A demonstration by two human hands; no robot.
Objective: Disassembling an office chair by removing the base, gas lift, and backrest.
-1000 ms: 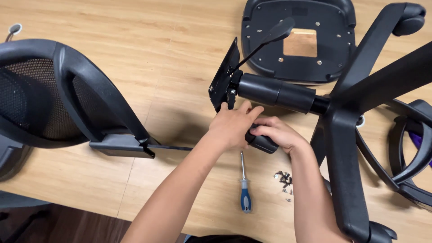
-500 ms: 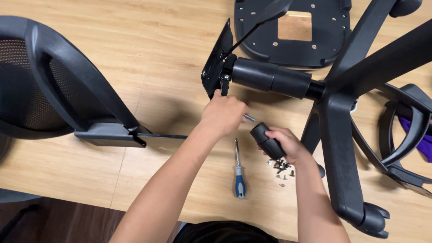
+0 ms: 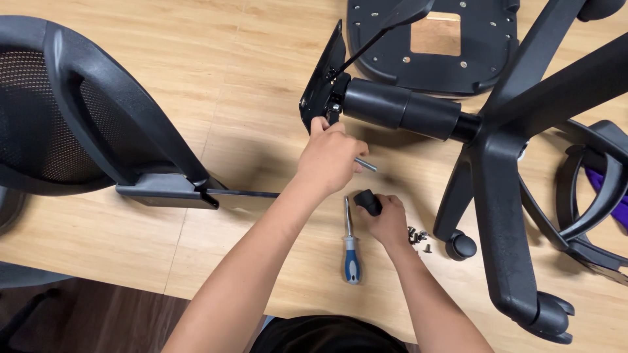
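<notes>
My left hand (image 3: 330,157) grips the lower edge of a black metal mechanism plate (image 3: 320,82) fixed to the end of the chair's black gas cylinder (image 3: 402,111). A short metal rod (image 3: 366,165) sticks out beside that hand. My right hand (image 3: 386,219) rests low on the wooden floor, closed around a black knob-like handle (image 3: 367,200). A screwdriver (image 3: 351,248) with a blue and white handle lies between my forearms. A small heap of screws (image 3: 418,236) sits just right of my right hand.
The black five-star chair base (image 3: 510,196) with casters lies on its side at right. The seat pan (image 3: 451,39) lies upside down at the top. A mesh backrest (image 3: 78,117) lies at left. Armrests (image 3: 589,189) rest at the far right.
My right hand has drawn back toward me with the black handle and lowered to the floor. My left hand has stayed at the plate's edge.
</notes>
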